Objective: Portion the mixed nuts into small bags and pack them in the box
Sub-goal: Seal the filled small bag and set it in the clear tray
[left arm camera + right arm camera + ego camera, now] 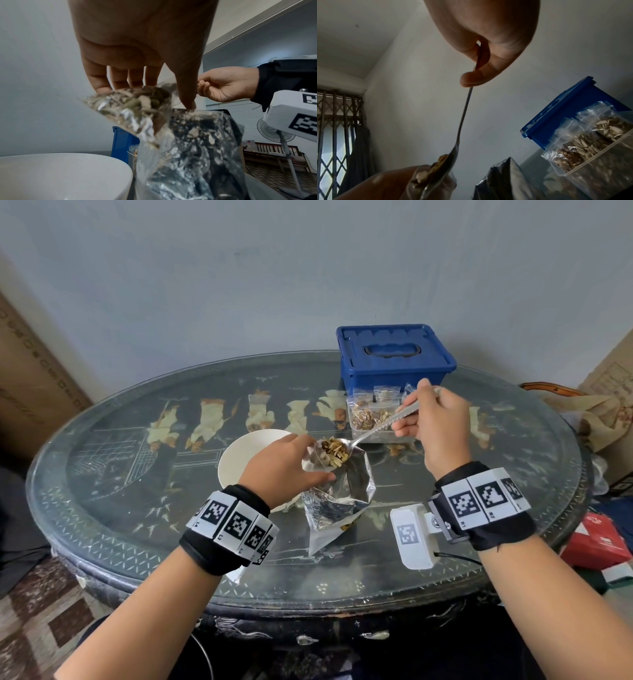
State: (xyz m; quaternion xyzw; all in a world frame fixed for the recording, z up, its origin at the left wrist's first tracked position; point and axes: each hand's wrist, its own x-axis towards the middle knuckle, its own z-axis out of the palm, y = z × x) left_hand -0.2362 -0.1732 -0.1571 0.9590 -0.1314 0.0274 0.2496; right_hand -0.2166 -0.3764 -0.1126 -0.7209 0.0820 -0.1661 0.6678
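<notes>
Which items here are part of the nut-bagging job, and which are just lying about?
In use: small bag in left hand; spoon in right hand; foil pouch; clear tub of filled bags; blue box.

Lying about: white bowl; red package; cardboard carton.

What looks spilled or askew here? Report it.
Nothing stands out. The spoon carries nuts over the small bag in the left hand; no nuts lie loose on the table.
</notes>
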